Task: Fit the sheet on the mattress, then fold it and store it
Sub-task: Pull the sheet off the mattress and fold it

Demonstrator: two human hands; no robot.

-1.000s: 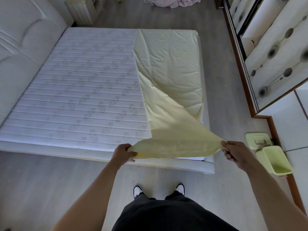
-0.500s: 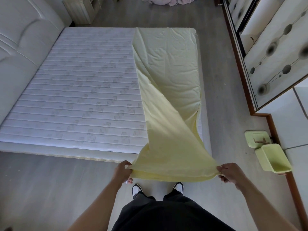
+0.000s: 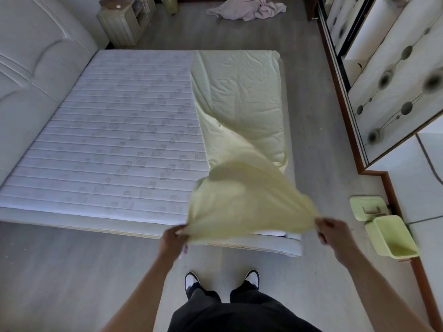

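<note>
The mattress (image 3: 115, 130), white and quilted in stripes, lies on its low bed base; most of its top is bare. Against its left side stands a padded headboard (image 3: 31, 68). Off the mattress's right side runs a wardrobe (image 3: 393, 75) with patterned sliding doors. The pale yellow sheet (image 3: 239, 97) covers only the strip of the mattress nearest the wardrobe, wrinkled and reaching the far right corner; its near end is lifted off the mattress and billows above the near right corner, blurred. Beyond the mattress's far edge sit a small wooden bedside table (image 3: 124, 22) and a crumpled pinkish cloth (image 3: 247, 10) on the floor. On the floor beside the mattress's near right corner stands a light green bin (image 3: 393, 238), its lid (image 3: 366, 207) lying just behind it. The left hand (image 3: 172, 238) pinches the sheet's near left corner, fingers curled under the cloth. The right hand (image 3: 333, 233) grips the near right corner, fingers closed together around it.
</note>
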